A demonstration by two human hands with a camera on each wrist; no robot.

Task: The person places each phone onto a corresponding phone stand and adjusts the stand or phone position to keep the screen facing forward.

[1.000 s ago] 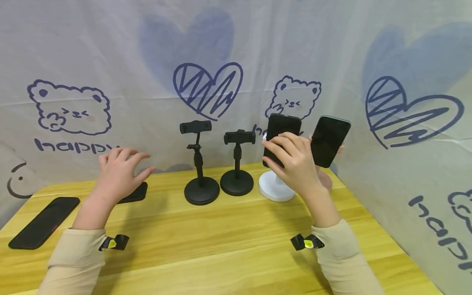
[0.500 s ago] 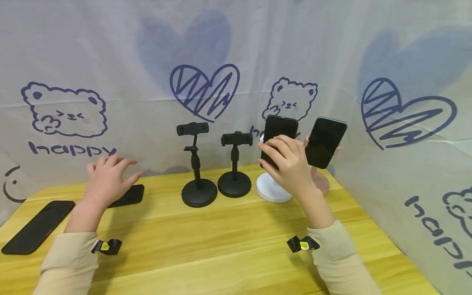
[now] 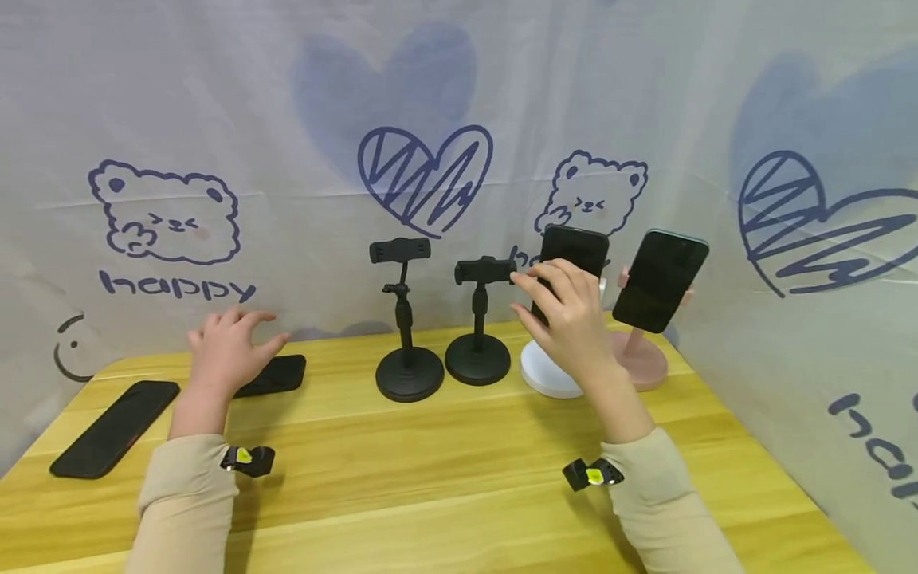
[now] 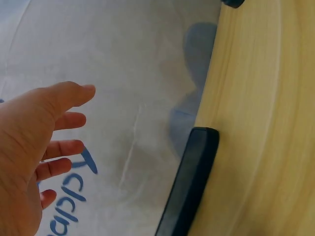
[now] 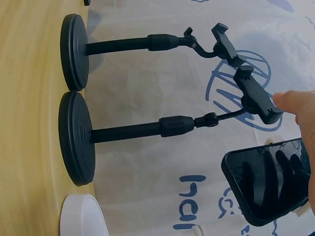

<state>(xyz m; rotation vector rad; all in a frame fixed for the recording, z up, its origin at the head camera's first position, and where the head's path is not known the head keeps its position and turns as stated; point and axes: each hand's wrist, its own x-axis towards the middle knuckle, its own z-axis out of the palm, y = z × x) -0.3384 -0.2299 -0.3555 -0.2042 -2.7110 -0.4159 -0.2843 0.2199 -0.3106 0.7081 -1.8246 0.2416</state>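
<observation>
In the head view my right hand [image 3: 570, 315] is in front of a dark phone [image 3: 574, 243] mounted on a white stand [image 3: 548, 371]. Its fingers are bent loosely and grip nothing; they partly hide that phone. In the right wrist view, a fingertip appears close to a black phone holder, while the phone [image 5: 266, 182] shows finger reflections on its screen. My left hand [image 3: 228, 351] hovers with loosely spread fingers above a phone [image 3: 276, 376] lying flat at the table's back left. The left wrist view shows this hand [image 4: 34, 147] apart from the phone [image 4: 189, 182].
Two black phone stands [image 3: 409, 373] [image 3: 476, 359] with bare clamps stand at the back middle. Another phone [image 3: 661, 279] sits tilted in a pink stand [image 3: 638, 363] at right. A larger black phone [image 3: 115, 430] lies at left. Printed cloth [image 3: 301, 104] hangs behind the wooden table [image 3: 402, 478].
My right hand has shifted left relative to the phone on the white stand, exposing more of the pink stand. My left hand has drawn slightly left over the flat phone. The head view has shifted too.
</observation>
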